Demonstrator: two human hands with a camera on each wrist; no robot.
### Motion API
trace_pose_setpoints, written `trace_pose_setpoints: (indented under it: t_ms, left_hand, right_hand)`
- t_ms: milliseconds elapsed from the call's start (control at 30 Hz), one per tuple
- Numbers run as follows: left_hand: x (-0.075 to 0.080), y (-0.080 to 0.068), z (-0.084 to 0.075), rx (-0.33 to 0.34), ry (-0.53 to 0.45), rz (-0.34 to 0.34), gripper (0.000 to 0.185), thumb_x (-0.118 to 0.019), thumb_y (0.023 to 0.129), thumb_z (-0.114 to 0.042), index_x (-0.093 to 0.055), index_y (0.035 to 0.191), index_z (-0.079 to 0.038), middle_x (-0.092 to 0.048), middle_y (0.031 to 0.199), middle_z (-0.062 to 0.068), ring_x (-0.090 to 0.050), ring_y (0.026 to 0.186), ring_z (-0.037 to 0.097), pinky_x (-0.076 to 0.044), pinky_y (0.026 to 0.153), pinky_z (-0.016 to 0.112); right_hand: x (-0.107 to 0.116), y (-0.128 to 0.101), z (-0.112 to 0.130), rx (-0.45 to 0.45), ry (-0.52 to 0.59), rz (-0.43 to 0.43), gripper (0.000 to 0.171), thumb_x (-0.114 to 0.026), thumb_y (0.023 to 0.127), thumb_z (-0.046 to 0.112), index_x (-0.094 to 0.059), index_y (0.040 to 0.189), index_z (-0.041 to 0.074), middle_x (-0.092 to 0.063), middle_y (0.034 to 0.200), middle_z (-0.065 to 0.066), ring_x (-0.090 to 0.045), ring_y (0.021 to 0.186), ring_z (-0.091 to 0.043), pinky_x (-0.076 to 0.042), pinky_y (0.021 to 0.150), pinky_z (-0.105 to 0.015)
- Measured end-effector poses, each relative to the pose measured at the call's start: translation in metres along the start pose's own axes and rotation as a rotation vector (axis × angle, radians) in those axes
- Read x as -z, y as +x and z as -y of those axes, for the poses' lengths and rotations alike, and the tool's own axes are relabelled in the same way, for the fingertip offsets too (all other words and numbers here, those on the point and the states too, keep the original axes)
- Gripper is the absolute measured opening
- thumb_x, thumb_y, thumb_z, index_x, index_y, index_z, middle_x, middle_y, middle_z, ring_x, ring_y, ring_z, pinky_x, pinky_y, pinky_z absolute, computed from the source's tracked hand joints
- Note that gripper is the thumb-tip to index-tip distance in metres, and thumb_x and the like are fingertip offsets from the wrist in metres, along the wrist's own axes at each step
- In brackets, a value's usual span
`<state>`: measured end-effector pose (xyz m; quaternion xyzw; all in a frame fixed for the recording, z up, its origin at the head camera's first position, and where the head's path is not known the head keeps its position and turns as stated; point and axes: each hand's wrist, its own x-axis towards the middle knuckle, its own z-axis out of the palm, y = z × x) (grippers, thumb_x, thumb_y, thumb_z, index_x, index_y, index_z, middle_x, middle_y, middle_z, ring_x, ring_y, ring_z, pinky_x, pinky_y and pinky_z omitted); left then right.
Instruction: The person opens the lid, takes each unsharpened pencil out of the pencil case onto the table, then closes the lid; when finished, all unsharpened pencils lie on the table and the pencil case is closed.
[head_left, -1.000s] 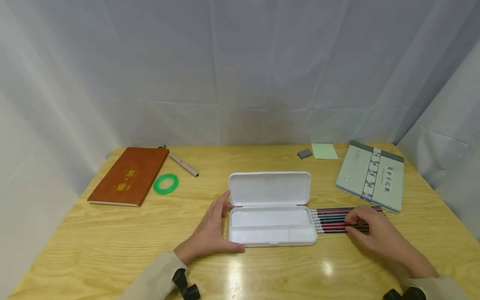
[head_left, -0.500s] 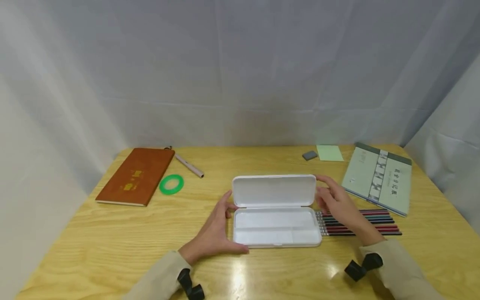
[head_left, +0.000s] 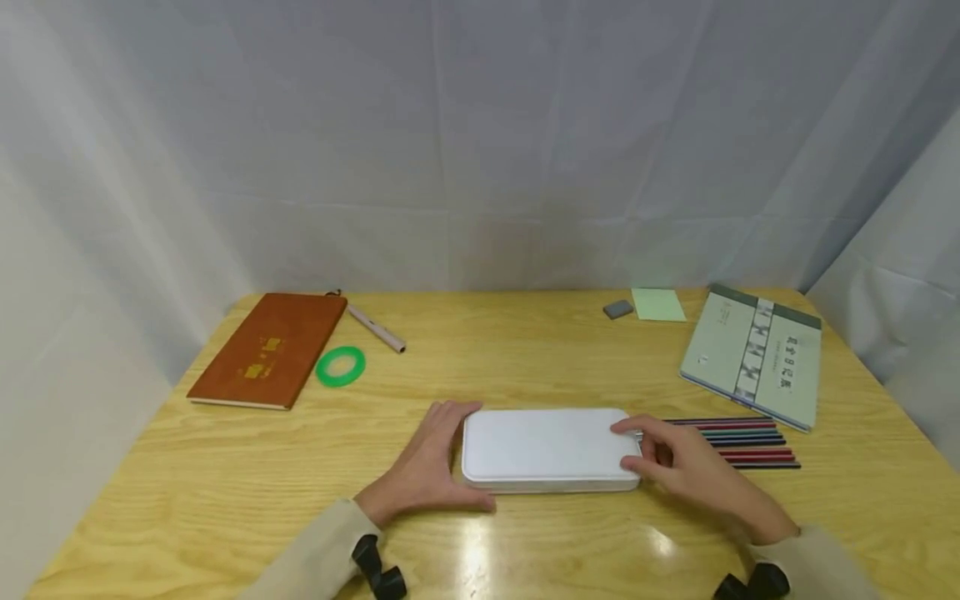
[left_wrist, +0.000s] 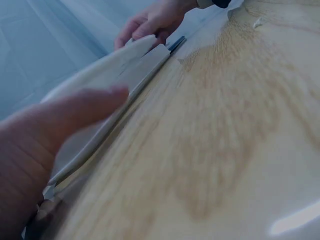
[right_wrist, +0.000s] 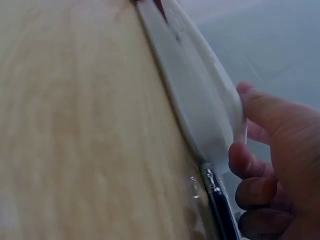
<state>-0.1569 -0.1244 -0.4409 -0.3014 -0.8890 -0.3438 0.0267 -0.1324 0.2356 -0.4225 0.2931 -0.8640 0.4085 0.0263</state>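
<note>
Hands frame the closed white plastic pencil case [head_left: 550, 448] mid-table: left hand [head_left: 427, 467] cups its left end with loosely spread fingers, right hand [head_left: 686, 467] touches its right end, forefinger on the lid. Just right of the case lie coloured pencils [head_left: 738, 442].

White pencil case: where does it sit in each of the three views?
Head: white pencil case closed, centre of the table, between both hands.
Left wrist: upper left, running diagonally toward the right hand.
Right wrist: upper centre, slanting down to the fingers.
Shared landmark: the pencils at the case's right end.
</note>
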Motion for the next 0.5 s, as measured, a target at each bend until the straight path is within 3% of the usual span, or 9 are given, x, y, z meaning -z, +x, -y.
trace_pose_setpoints:
  t_ms: [100, 233, 500]
  left_hand:
    - [0.0007, 0.0006, -0.0005, -0.017, 0.009, 0.004, 0.099, -0.082, 0.064, -0.053, -0.042, 0.143, -0.009, -0.052, 0.129, 0.002, -0.043, 0.111, 0.014, -0.043, 0.095, 0.039]
    - [0.0007, 0.0012, -0.0022, 0.025, -0.021, 0.015, 0.081, -0.075, 0.077, -0.049, -0.045, 0.142, -0.011, -0.052, 0.129, 0.002, -0.043, 0.111, 0.015, -0.042, 0.094, 0.039]
    - [-0.001, 0.0008, -0.0028, 0.092, -0.06, 0.008, 0.084, -0.081, 0.07, -0.049, -0.048, 0.139, -0.014, -0.053, 0.128, -0.002, -0.043, 0.114, 0.013, -0.042, 0.096, 0.04]
  right_hand:
    - [-0.0034, -0.0015, 0.0005, 0.008, -0.055, -0.009, 0.032, -0.071, 0.086, 0.013, -0.063, 0.117, 0.015, -0.049, 0.067, 0.016, -0.038, 0.053, 0.005, -0.038, 0.046, -0.017]
    - [-0.0043, -0.0016, 0.0015, -0.026, -0.083, 0.009, 0.032, -0.072, 0.086, 0.017, -0.063, 0.117, 0.015, -0.048, 0.067, 0.017, -0.038, 0.054, 0.006, -0.038, 0.047, -0.017]
    - [-0.0053, -0.0009, 0.0068, -0.024, -0.144, 0.044, 0.031, -0.069, 0.088, 0.021, -0.061, 0.118, 0.015, -0.047, 0.067, 0.018, -0.037, 0.054, 0.007, -0.037, 0.048, -0.017]
